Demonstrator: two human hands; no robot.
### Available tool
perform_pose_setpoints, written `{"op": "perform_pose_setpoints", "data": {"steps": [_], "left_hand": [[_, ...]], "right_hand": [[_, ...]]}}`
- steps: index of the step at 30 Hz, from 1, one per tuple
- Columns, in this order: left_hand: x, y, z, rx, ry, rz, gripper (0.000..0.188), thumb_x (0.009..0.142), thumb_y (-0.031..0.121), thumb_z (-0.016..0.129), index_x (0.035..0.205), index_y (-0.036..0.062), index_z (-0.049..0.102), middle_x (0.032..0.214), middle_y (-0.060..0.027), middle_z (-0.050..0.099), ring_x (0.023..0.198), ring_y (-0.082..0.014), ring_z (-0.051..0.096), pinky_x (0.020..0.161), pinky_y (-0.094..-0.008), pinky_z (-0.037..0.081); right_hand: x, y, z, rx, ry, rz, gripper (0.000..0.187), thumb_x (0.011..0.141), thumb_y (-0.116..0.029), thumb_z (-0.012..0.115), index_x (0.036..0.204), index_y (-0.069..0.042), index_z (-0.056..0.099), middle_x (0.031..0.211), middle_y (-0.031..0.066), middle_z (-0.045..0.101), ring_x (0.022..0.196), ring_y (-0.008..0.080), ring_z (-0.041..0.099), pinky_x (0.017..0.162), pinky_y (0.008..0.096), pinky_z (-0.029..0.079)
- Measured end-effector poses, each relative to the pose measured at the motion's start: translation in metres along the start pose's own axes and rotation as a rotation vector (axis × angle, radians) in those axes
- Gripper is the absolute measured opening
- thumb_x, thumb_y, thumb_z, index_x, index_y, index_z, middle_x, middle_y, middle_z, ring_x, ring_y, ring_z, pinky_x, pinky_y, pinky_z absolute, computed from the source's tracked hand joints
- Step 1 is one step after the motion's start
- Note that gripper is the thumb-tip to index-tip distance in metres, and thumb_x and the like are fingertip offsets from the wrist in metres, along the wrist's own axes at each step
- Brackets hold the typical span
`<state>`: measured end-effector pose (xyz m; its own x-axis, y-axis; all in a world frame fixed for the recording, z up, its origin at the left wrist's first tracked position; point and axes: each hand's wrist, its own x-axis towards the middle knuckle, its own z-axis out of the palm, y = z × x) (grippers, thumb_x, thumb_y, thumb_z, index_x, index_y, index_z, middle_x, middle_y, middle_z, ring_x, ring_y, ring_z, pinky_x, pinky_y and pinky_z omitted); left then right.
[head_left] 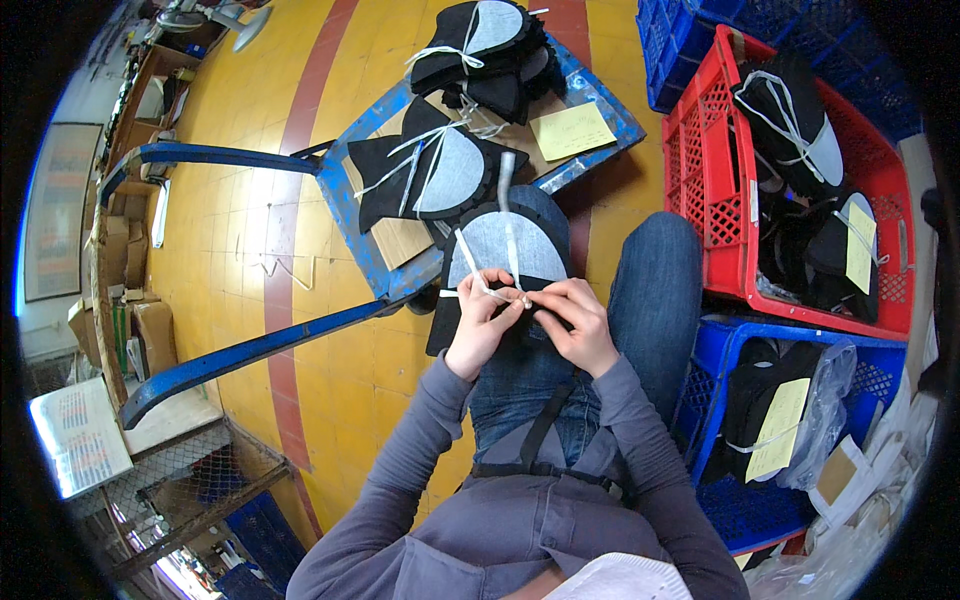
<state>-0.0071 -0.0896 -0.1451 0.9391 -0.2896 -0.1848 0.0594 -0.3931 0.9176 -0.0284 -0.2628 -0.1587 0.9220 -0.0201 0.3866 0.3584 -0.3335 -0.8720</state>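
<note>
On my lap lies a bundle of stacked black fabric pieces with a light grey, rounded panel on top. A white tie strip runs over it, and its loose ends stick up beyond my fingers. My left hand pinches the strip at the bundle's near side. My right hand pinches it at the same spot, fingertips almost touching the left ones. A small knot or loop seems to sit between them, partly hidden by the fingers.
Ahead stands a blue metal trolley with long handles, carrying tied bundles and a yellow paper. On my right are a red crate and a blue crate, both holding bundles. A wire-mesh rack is at left.
</note>
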Motion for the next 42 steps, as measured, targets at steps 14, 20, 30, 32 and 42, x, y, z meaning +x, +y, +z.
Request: {"op": "perform_pose_setpoints", "data": {"steps": [14,20,30,32,42], "left_hand": [[0.016,0.002,0.002,0.027,0.276,0.03,0.008,0.081,0.006,0.066,0.084,0.0008,0.071,0.102,-0.0069,0.061,0.089,-0.02,0.058,0.078,-0.0273,0.045],[0.021,0.0,0.003,0.135,0.353,0.001,0.011,0.085,0.004,0.063,0.089,-0.004,0.069,0.092,-0.01,0.065,0.085,-0.0162,0.059,0.076,-0.0266,0.046],[0.022,-0.012,0.004,0.127,0.417,0.073,0.018,0.089,0.015,0.056,0.084,0.0023,0.068,0.088,-0.0085,0.065,0.086,-0.0242,0.059,0.077,-0.0327,0.044],[0.021,-0.006,0.008,0.169,0.412,0.06,0.019,0.09,0.016,0.056,0.082,0.0027,0.066,0.088,-0.0069,0.065,0.085,-0.0235,0.058,0.076,-0.0325,0.044],[0.022,-0.009,0.026,-0.016,0.529,0.042,0.024,0.09,0.013,0.058,0.072,-0.0013,0.064,0.086,-0.0082,0.065,0.081,-0.019,0.06,0.071,-0.0276,0.044]], "right_hand": [[0.013,0.009,-0.049,0.012,-0.479,-0.008,0.004,0.077,0.0,0.056,0.077,0.004,0.054,0.078,0.0129,0.048,0.078,0.0294,0.048,0.07,0.0363,0.041],[0.003,0.026,-0.056,0.082,-0.519,0.128,0.01,0.071,-0.009,0.06,0.069,0.001,0.057,0.086,0.0123,0.055,0.088,0.0281,0.051,0.08,0.0342,0.041],[0.016,0.016,-0.039,0.37,-0.671,0.085,0.02,0.073,-0.022,0.071,0.058,-0.012,0.062,0.093,0.001,0.069,0.124,0.0215,0.049,0.106,0.043,0.012],[0.007,0.018,-0.026,0.517,-0.408,0.185,0.028,0.076,-0.016,0.066,0.053,-0.01,0.05,0.065,-0.0008,0.058,0.085,0.0156,0.063,0.105,0.04,0.015],[-0.013,0.044,-0.005,0.82,-0.043,0.148,0.044,0.08,-0.022,0.058,0.048,-0.007,0.032,0.051,0.0018,0.04,0.055,0.0149,0.047,0.087,0.035,0.024]]}}
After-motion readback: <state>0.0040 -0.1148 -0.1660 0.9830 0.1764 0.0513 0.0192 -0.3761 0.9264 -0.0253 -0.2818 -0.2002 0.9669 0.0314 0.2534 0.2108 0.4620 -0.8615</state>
